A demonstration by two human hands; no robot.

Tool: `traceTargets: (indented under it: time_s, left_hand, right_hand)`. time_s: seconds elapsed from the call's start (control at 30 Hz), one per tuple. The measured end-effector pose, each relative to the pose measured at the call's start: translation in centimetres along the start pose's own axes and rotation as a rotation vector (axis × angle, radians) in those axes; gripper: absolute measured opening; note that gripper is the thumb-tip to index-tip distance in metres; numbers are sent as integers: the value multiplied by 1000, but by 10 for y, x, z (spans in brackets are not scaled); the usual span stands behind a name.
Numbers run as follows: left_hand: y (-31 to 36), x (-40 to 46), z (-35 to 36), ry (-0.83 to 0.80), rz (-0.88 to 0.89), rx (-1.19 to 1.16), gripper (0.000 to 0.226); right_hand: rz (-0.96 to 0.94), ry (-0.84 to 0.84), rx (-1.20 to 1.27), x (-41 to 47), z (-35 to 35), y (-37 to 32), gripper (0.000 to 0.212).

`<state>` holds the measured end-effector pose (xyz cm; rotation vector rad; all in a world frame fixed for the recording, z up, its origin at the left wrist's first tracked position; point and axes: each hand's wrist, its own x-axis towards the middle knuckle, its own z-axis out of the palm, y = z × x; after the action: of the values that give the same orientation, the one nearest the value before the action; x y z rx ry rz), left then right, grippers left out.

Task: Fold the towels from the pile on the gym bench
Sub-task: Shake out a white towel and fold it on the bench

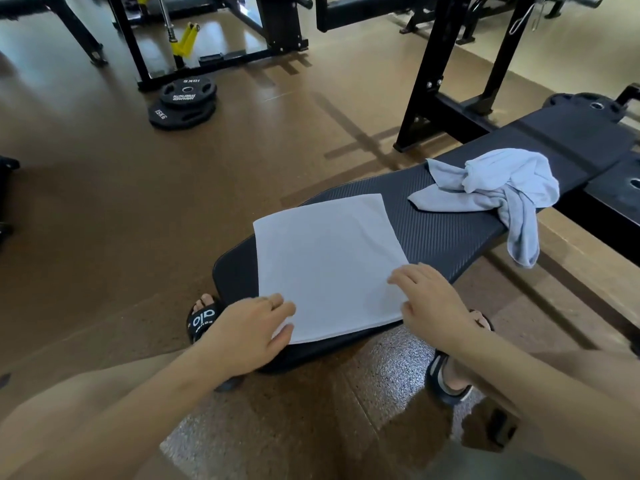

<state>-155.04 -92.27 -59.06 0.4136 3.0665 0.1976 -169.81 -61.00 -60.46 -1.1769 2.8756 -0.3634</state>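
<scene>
The lower weight plate (177,116) on the floor reads "15KG" in white; the upper weight plate (188,92), stacked on it, shows inverted white lettering, apparently "18KG", with a blurred brand line. The black slide sandal (202,320) reads "alo".

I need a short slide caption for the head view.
Both hands flatten a folded towel on the gym bench; crumpled towels wait behind.
</scene>
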Motion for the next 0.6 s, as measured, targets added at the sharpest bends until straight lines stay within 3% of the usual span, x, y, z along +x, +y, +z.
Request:
traceTargets:
  time_s: [0.1, 0.27, 0.33, 0.43, 0.6]
  left_hand:
    - [0, 43, -6, 101, -183, -20, 53]
    - [-4, 81, 35, -69, -480, -21, 76]
    - [-3, 72, 55, -67, -493, -34, 77]
    - [-8, 68, 64, -28, -500, -23, 77]
    - [-9, 71, 68, 1, -499, -1, 78]
  right_hand:
    - [-12, 32, 57, 44, -6, -32, 57]
    - [87, -42, -4, 102, 27, -40, 71]
    - [191, -131, -51, 94, 46, -20, 77]
    - [298, -146, -39, 88, 53, -6, 67]
    - [137, -7, 46, 138, 41, -31, 71]
